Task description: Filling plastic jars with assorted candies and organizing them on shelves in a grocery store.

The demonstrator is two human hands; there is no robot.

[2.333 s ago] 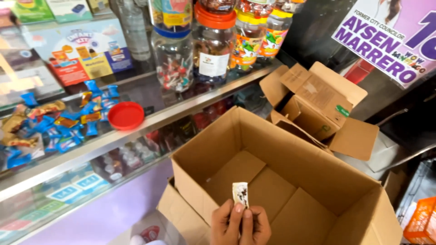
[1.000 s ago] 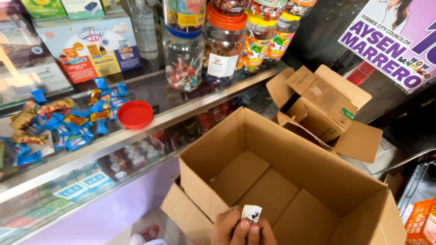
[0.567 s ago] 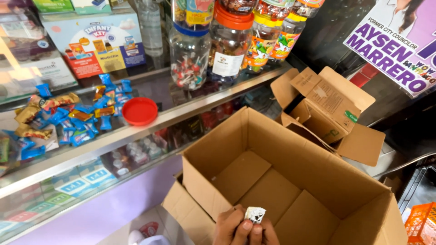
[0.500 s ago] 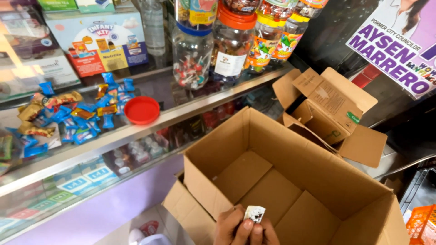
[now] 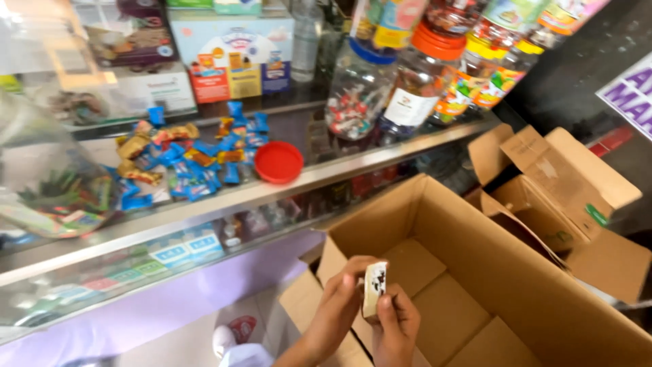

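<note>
While both hands sit low over the near edge of the big open cardboard box, they pinch one small wrapped candy btwn them: left hand has fingers curled round its left side w/ the thumb up near the top, right hand presses a thumb on its front face, so both are closed on that one piece, held upright just above the box's near wall. Wrapper is pale w/ dark markings; can't tell if it's been opened at all, looks whole from here. Box interior shows only bare brown flaps, nothing lying inside as far as visible, though the near corner is hidden behind the hands. Judging by that, work seems at an early stage: one piece in hand, not yet set down anywhere. On the glass counter to the left, well apart from the hands, lies a loose heap of blue and gold wrapped sweets, a red lid just beside it, and a clear plastic bag w/ more stuff at far left. Tall candy jars stand further back on the counter. A second, smaller open carton sits behind the big one.
</note>
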